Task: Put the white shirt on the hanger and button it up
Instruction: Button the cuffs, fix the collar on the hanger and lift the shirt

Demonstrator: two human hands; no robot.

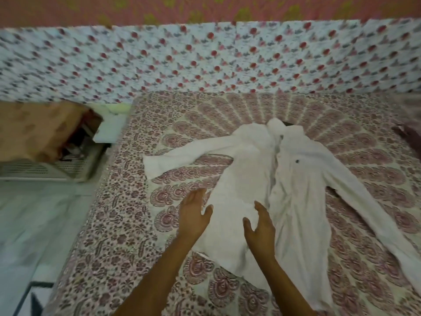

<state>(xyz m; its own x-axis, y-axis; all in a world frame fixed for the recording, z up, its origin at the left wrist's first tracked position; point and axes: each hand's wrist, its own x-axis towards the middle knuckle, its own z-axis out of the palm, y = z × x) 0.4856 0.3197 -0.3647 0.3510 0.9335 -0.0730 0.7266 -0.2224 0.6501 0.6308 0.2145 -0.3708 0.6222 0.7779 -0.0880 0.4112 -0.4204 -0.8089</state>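
Apparently crinkled white shirt [284, 179] lies flat.

Patterned bedspread [127, 224], floral fabric wall [159, 60], pale floor [34, 224], white crate [45, 171] at left.

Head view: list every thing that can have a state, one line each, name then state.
white shirt: spread flat on the bed, front unbuttoned, sleeves out to both sides.
hanger: only a dark bit shows at the collar; cannot tell more.
left hand: open, empty, at the shirt's left edge.
right hand: open, empty, over the shirt's lower front.
bedspread: lying flat under the shirt.
basket: on the floor, partly covered by cloth.
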